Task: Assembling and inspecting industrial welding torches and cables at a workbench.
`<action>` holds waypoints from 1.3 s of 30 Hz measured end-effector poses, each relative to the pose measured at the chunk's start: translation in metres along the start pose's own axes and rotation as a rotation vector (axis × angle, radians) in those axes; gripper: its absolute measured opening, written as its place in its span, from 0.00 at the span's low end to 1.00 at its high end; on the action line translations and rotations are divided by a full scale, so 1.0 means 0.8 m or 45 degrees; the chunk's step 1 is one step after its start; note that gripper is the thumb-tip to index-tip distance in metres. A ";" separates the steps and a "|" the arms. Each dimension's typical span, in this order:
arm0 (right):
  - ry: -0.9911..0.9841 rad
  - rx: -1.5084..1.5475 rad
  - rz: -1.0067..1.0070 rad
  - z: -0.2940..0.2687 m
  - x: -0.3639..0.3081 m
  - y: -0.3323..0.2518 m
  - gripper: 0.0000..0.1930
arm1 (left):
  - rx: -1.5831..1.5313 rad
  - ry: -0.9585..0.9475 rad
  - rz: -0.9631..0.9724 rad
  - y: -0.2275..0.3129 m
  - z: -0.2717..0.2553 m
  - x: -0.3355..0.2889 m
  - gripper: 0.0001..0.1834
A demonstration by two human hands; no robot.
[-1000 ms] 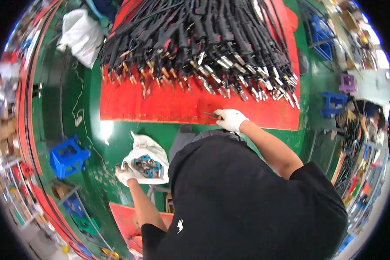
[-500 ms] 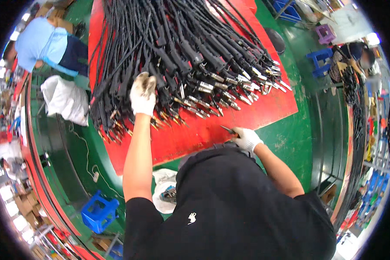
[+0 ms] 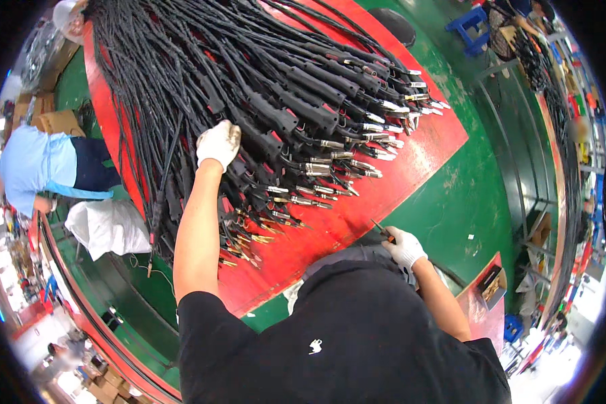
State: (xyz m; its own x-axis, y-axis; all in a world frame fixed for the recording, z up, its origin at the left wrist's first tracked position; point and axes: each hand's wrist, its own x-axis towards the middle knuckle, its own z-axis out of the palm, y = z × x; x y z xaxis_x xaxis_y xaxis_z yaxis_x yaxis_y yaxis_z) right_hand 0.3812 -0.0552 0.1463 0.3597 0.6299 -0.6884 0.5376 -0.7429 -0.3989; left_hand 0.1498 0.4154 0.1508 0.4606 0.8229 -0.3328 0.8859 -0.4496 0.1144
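Observation:
A thick spread of black cables with grip-shaped handles (image 3: 271, 111) and bare metal ends (image 3: 320, 168) lies across the red table (image 3: 417, 165). My left hand (image 3: 219, 143), in a white glove stained grey, is closed among the handles in the middle of the spread. What its curled fingers hold is hidden beneath them. Down at the table's near edge, my white-gloved right hand (image 3: 404, 247) grips a screwdriver (image 3: 388, 235). Its thin shaft points up and left, apart from the cables.
To the left, a person in a light blue top (image 3: 37, 161) bends beside a white sack (image 3: 108, 227). A dark round stool (image 3: 393, 27) stands beyond the table's right edge. Far right, a long bench (image 3: 552, 155) carries more black cables. An open box (image 3: 493, 286) sits at lower right.
My view has turned, so the table now slants to the right. My left hand has gone from loosely bent fingers to a closed fist. The right hand still grips the screwdriver.

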 end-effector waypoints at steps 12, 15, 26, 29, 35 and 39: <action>-0.001 0.050 -0.053 -0.001 0.009 -0.053 0.22 | -0.283 0.111 -0.683 -0.012 0.028 0.124 0.38; -0.015 0.043 -0.057 -0.003 0.004 -0.058 0.22 | -0.422 0.168 -0.693 -0.015 0.028 0.130 0.32; -0.431 0.995 -0.108 -0.059 0.030 -0.207 0.17 | -2.998 0.063 -0.590 -0.115 -0.025 0.122 0.15; -0.507 0.886 -0.381 -0.070 0.055 -0.296 0.16 | -3.035 0.094 -0.543 -0.145 -0.032 0.110 0.18; -0.784 0.927 -0.504 -0.055 0.118 -0.430 0.12 | -3.041 -0.117 -0.513 -0.199 -0.042 0.088 0.18; -0.860 0.823 -0.438 -0.047 0.150 -0.467 0.12 | -2.950 0.115 -0.494 -0.181 -0.061 0.080 0.16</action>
State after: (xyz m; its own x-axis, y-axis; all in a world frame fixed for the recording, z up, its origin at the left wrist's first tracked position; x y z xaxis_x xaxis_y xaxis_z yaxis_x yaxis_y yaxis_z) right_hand 0.2523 0.3065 0.2356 -0.3554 0.7220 -0.5936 -0.0601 -0.6514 -0.7563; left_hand 0.0537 0.5502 0.1587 0.2629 0.7776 -0.5711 -0.5571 0.6056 0.5682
